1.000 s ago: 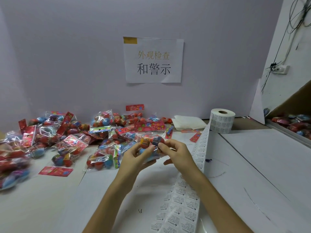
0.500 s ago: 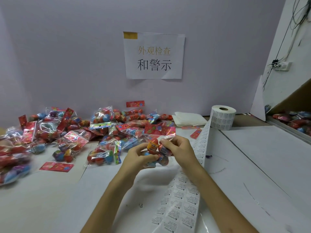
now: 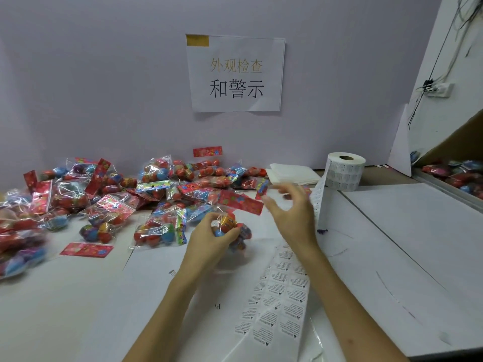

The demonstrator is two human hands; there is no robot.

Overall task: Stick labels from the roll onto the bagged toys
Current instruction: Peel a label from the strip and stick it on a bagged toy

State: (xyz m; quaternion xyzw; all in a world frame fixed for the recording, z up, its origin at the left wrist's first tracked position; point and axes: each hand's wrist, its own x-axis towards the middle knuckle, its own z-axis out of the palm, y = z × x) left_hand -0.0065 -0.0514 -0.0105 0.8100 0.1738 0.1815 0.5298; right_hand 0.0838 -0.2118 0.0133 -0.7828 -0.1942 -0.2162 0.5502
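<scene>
My left hand (image 3: 209, 236) grips a clear bag of red, blue and orange toy balls (image 3: 231, 227) just above the white table. My right hand (image 3: 290, 207) hovers to the right of that bag, fingers loosely spread and slightly blurred, holding nothing that I can see. The label roll (image 3: 345, 175) stands upright at the back right. Its strip of white printed labels (image 3: 279, 296) runs from the roll toward me, passing under my right forearm.
A heap of bagged toys (image 3: 109, 202) covers the left and back of the table. A red header card (image 3: 86, 250) lies loose at the front left. Folded white sheets (image 3: 290, 173) sit beside the roll. A cardboard box with more bagged toys (image 3: 454, 173) stands at the right.
My right hand has let go of the bag and lifted up and to the right, toward the label strip. My left hand keeps the bag, now lower on the table.
</scene>
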